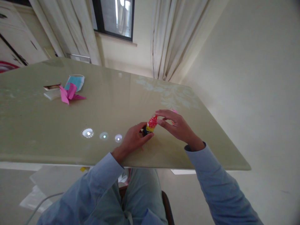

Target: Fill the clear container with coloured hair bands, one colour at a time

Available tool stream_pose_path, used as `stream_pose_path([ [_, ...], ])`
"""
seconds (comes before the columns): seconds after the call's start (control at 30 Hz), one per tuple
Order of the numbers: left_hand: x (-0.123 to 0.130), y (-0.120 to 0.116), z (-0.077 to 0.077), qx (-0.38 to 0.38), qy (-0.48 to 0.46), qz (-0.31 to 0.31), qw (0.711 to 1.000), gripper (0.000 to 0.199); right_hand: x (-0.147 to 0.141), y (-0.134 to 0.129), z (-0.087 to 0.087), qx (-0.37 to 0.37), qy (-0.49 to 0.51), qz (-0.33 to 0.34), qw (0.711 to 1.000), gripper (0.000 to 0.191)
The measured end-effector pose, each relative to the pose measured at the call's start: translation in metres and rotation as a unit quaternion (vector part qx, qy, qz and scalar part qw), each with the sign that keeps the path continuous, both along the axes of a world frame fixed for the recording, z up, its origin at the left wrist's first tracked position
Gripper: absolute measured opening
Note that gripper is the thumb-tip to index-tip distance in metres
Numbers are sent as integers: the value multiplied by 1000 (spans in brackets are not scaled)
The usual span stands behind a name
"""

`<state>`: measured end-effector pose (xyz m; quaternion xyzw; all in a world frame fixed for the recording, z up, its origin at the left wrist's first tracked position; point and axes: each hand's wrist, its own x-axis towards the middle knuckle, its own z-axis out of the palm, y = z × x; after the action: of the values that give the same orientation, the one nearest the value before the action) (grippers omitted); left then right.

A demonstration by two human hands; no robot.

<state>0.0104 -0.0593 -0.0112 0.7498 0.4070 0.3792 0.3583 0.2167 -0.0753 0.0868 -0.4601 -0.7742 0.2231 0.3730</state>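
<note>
A small bottle-shaped item (152,123) with a red top, a yellow band and a dark lower part is tilted above the table. My left hand (134,137) wraps its thumb and fingers around the dark end. At the red end, the thumb and fingertips of my right hand (177,125) close in a pinch on the tip. Behind the right hand, a bit of something pink (174,111) shows, mostly hidden by the fingers.
On the glossy table (112,109), a pink folded-paper figure (70,93) lies to the left. Near it are a blue face mask (78,82), a clear plastic piece (52,94) and a small printed strip (52,87). A wall (253,78) stands at the right.
</note>
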Motion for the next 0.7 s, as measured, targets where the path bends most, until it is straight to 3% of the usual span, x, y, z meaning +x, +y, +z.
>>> stream_pose_path([
  [0.3, -1, -1, 2, 10, 14, 6, 1000, 46, 1, -3, -5, 24, -18, 9, 999, 20],
  [0.7, -3, -2, -2, 37, 22, 11, 999, 50, -18, 5, 26, -53, -241, 46, 968, 25],
])
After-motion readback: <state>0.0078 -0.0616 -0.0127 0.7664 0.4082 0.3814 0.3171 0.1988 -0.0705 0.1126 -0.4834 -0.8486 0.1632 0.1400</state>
